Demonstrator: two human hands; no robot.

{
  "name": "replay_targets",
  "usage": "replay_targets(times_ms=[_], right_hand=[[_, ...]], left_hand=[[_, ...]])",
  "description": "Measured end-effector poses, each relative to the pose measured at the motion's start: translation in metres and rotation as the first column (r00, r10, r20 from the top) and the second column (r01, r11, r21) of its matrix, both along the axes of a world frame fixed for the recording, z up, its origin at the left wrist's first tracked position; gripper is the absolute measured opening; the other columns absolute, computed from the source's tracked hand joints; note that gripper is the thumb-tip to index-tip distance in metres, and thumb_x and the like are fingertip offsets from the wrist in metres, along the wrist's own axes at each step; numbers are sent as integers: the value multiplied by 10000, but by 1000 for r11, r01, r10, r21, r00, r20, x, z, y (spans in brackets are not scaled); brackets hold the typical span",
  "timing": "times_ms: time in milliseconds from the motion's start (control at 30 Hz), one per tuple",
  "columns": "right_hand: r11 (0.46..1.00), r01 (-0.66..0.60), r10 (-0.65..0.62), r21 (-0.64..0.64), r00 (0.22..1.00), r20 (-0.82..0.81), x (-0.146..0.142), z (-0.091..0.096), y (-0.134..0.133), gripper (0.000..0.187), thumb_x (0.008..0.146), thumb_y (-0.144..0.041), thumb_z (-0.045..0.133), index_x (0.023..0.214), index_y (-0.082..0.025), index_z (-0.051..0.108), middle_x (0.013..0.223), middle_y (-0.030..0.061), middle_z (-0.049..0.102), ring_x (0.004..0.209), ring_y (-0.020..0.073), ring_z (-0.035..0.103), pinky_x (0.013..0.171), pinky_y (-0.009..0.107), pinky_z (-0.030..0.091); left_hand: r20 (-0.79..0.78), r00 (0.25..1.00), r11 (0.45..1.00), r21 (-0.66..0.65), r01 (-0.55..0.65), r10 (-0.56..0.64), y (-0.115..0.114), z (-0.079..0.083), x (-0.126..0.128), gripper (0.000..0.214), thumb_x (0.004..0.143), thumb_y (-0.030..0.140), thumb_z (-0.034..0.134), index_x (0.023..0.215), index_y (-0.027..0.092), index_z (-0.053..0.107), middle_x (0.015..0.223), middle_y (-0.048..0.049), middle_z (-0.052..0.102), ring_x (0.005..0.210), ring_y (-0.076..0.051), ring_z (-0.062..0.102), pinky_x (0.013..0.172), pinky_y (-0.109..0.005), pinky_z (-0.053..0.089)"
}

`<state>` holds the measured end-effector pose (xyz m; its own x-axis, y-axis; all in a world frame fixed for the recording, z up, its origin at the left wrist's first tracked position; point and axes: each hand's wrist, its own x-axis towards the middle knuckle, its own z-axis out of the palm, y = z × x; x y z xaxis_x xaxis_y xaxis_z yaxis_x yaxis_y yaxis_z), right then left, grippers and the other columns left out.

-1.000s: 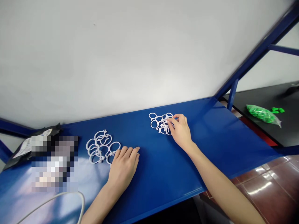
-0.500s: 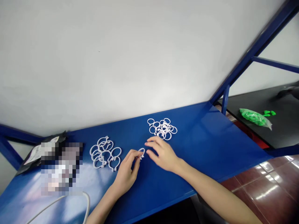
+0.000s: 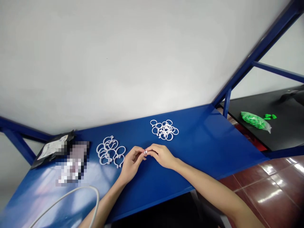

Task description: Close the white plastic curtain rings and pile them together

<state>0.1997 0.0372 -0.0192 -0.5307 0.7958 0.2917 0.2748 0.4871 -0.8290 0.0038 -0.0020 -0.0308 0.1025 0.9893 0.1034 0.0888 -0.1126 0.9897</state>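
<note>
One white ring [image 3: 145,152], mostly hidden, sits pinched between left hand [image 3: 130,163] and right hand [image 3: 165,156] over blue counter [image 3: 201,139]. From it: looser ring pile [image 3: 109,155] at 9 o'clock, denser ring pile [image 3: 166,129] at 1, green-filled bag [image 3: 254,121] past 2.

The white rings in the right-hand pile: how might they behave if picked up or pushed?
The white rings look light, being thin hoops. They probably keep their shape rather than flop, since they look evenly round. Lying flat and overlapping on the blue table, they would likely slide and snag rather than roll.
</note>
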Motion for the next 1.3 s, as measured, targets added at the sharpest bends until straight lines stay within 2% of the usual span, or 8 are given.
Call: replay_targets(times_ms=[167, 400, 633, 733, 833, 1000, 1133, 1300], right_hand=[[997, 6, -11, 74, 998, 66, 1, -4, -3, 205, 1056, -279, 518, 1083, -235, 716, 1037, 25, 747, 922, 149, 710, 840, 275, 544], [991, -31, 14, 127, 991, 131, 2, -4, -4, 261, 1070, -293, 461, 1120, -210, 703, 1032, 56, 725, 906, 163, 696, 821, 287, 542], [998, 52, -50, -37, 996, 71, -7, 2, -1, 186, 1022, -280, 545, 989, -193, 705, 893, 25, 721, 784, 143, 673, 753, 256, 508], [988, 107, -100, -111, 993, 61, -8, 4, -8, 180, 1010, -296, 560, 978, -196, 707, 856, 14, 720, 733, 139, 667, 724, 252, 504], [983, 129, -121, -130, 990, 71, -5, 7, -21, 179, 1007, -304, 565, 976, -207, 711, 863, 14, 729, 746, 147, 675, 737, 261, 508], [988, 117, -109, -99, 991, 82, 2, 12, -37, 211, 1021, -313, 540, 964, -213, 717, 917, 33, 749, 829, 172, 694, 781, 287, 521], [998, 54, -48, -34, 988, 148, 7, 18, -43, 229, 1035, -317, 528, 963, -218, 722, 913, 36, 742, 829, 175, 691, 777, 296, 524], [999, 9, -19, 45, 972, 233, 14, 29, -55, 225, 1054, -299, 511, 1020, -230, 722, 948, 36, 736, 857, 173, 692, 784, 294, 524]], left_hand=[[-53, 999, 998, 69, -9, 12, -1, -4, 1, 216, 958, 402, 633, 974, 191, 674, 961, -31, 639, 758, -136, 685, 715, -291, 598], [-198, 978, 986, 161, -36, 68, -2, -8, -2, 221, 942, 385, 658, 849, 188, 691, 843, -26, 666, 763, -141, 651, 726, -272, 532], [-150, 983, 990, 111, -87, 104, 4, -10, 1, 234, 967, 387, 600, 990, 170, 686, 940, -66, 734, 855, -167, 694, 798, -293, 552], [-140, 985, 990, 112, -86, 102, -1, -7, 3, 226, 948, 374, 629, 1020, 171, 698, 981, -73, 751, 884, -177, 707, 835, -313, 559], [-134, 986, 990, 106, -88, 102, -10, -4, 5, 209, 931, 365, 658, 996, 177, 723, 970, -70, 761, 867, -186, 710, 841, -334, 564], [-138, 984, 990, 107, -96, 110, -22, -2, 9, 154, 906, 347, 696, 921, 202, 748, 924, -50, 763, 870, -197, 708, 858, -349, 559], [-151, 980, 986, 120, -112, 129, -31, -1, 12, 164, 911, 339, 682, 823, 207, 724, 846, -36, 748, 809, -195, 701, 822, -348, 556], [-148, 978, 976, 187, -116, 145, -46, 11, 21, 178, 935, 288, 644, 781, 215, 693, 797, -16, 717, 777, -179, 688, 762, -316, 541]])
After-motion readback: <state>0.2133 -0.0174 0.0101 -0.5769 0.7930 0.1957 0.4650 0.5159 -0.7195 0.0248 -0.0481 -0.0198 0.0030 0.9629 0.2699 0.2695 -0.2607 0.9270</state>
